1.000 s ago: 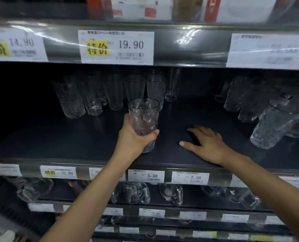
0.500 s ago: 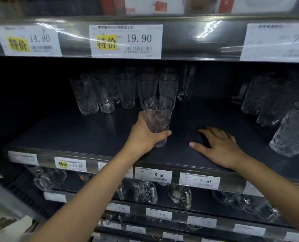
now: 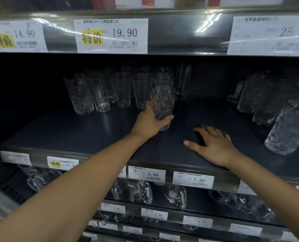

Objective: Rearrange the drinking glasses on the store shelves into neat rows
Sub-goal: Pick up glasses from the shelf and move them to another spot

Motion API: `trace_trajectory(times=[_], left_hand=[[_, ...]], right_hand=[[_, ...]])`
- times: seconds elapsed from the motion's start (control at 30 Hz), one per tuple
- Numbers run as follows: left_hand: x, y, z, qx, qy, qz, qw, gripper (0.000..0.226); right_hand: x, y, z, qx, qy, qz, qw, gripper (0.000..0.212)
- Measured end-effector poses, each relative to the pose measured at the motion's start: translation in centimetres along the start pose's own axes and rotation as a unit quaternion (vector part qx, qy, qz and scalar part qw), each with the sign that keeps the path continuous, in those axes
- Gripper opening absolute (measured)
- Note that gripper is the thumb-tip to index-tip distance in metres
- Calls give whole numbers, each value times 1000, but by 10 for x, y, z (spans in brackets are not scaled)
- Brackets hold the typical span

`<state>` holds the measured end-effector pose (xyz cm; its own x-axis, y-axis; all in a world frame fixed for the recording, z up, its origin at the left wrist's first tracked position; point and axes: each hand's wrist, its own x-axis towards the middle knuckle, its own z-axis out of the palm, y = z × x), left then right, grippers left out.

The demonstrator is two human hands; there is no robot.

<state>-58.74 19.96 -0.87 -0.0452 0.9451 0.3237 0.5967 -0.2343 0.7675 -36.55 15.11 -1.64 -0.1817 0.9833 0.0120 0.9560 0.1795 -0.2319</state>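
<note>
Left hand (image 3: 149, 122): closed around the lower half of one patterned glass (image 3: 162, 103), thumb across the near face, the other fingers hidden behind it. Glass upright, long axis vertical, mouth up; whether its base rests on the shelf (image 3: 75, 133) or is just clear of it cannot be told.

Right hand (image 3: 213, 145): flat and open, palm down on the shelf near the front edge, holding nothing, well apart from the held glass.

Position of held glass: mid-depth on the shelf, just in front of the right-hand end of the back row of glasses (image 3: 120, 89) (a loose group, several deep, toward the rear edge). It stands directly in front of the rearmost glasses (image 3: 163, 78) at that end, near them; contact cannot be confirmed.

Other stock: a second cluster of patterned glasses (image 3: 274, 109) toward the right edge of the shelf, tilted by the wide lens.

Assessment: the row lies straight behind the left hand, so that hand is the nearer one; seating the glass calls for a short push toward the rear edge, kept upright to avoid clinking its neighbours.
</note>
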Motion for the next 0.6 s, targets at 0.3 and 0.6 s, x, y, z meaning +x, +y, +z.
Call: trace_trajectory(times=[0.3, 0.6], left_hand=[[17, -5, 3, 74, 21, 14, 997, 82], [25, -6, 4, 90, 22, 18, 996, 82]], right_hand=[[0, 1, 1, 11, 6, -1, 1000, 78], [1, 0, 0, 15, 5, -2, 1000, 79]])
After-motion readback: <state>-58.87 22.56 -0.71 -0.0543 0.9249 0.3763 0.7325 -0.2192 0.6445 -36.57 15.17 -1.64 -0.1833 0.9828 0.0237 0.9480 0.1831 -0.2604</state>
